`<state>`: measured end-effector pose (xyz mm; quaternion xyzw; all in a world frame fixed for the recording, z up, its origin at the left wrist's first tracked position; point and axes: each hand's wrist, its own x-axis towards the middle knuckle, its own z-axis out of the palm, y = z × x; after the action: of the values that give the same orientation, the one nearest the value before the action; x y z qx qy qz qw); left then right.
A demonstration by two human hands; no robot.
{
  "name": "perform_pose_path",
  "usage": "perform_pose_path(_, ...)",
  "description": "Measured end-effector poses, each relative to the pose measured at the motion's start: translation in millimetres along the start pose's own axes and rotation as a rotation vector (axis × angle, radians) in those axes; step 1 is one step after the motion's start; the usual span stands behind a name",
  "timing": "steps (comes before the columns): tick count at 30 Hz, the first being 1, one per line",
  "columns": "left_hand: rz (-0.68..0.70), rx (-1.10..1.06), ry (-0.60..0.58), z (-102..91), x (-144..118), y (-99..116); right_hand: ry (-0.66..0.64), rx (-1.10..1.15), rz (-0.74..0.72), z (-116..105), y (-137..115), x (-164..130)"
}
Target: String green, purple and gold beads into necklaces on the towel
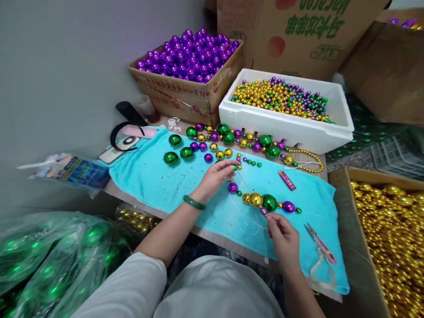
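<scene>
On a turquoise towel (159,183) lies a short strand of beads (265,202): purple, gold, green and purple, on thin clear thread. My right hand (284,238) pinches the thread just below the strand, near a small purple bead. My left hand (217,176), with a green bangle on the wrist, pinches a small bead beside the loose green ones at the towel's middle. Loose green, purple and gold balls (198,145) lie along the towel's far edge.
A white foam box (291,128) of small mixed beads and a cardboard box of purple balls (188,55) stand behind. A box of gold beads (391,238) sits at right. Pink snips (319,243) and a red lighter (286,180) lie on the towel. Bagged green balls (49,260) are at left.
</scene>
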<state>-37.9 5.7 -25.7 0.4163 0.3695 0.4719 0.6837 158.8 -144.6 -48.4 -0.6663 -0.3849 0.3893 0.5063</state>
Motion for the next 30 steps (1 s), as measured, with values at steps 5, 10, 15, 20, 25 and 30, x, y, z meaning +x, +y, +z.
perform_pose_path(5, 0.286, 0.42, -0.082, 2.0, -9, 0, -0.073, 0.052, 0.095, -1, 11, 5)
perform_pose_path(10, 0.456, 0.97, 0.296, -36.9, 18, 4, -0.087, 0.208, 0.221, 3, 19, 6)
perform_pose_path(15, 0.184, 1.368, 0.285, -83.8, 52, -3, -0.103, 0.202, 0.23, 6, 17, 4)
perform_pose_path(20, 0.204, 1.031, 0.371, -88.3, 50, -2, -0.096, 0.163, 0.172, 9, 21, 1)
perform_pose_path(25, 0.044, 0.04, 0.141, -59.9, 18, 11, -0.119, 0.127, 0.109, 11, 20, -3)
perform_pose_path(30, -0.011, -0.302, -0.024, -34.2, -8, 20, -0.114, 0.117, 0.039, 12, 11, -4)
